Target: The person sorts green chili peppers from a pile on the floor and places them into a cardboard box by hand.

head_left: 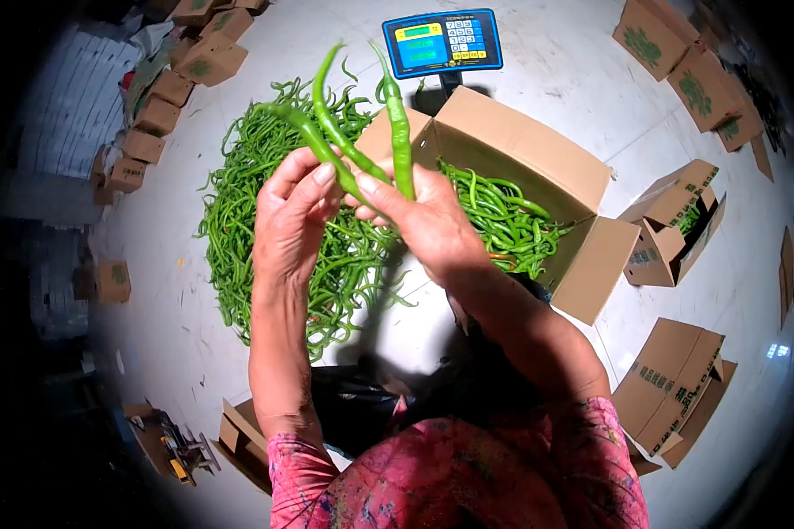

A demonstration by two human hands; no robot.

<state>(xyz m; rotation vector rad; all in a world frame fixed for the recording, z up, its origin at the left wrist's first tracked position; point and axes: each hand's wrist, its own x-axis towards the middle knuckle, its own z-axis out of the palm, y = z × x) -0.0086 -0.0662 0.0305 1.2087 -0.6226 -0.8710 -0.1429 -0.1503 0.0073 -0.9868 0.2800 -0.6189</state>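
Three long green chili peppers are held up in front of me, tips pointing away. My left hand (289, 212) pinches the leftmost chili pepper (307, 134) between thumb and fingers. The lower ends of the slightly curved middle chili pepper (331, 123) and the straighter right chili pepper (400, 141) rest in my right hand (437, 225), its fingers closed around them. Both hands nearly touch. Below and beyond them spreads a big pile of green chili peppers (247, 212) on the floor. To the right, an open cardboard box (520, 123) holds more chili peppers (503, 220).
Behind the box stands a scale display (443, 42) on a post. Another open carton (666, 225) with some green inside sits at right, near a tipped carton (666, 379). Closed cartons (212, 57) line the far left and a printed carton (657, 35) stands far right.
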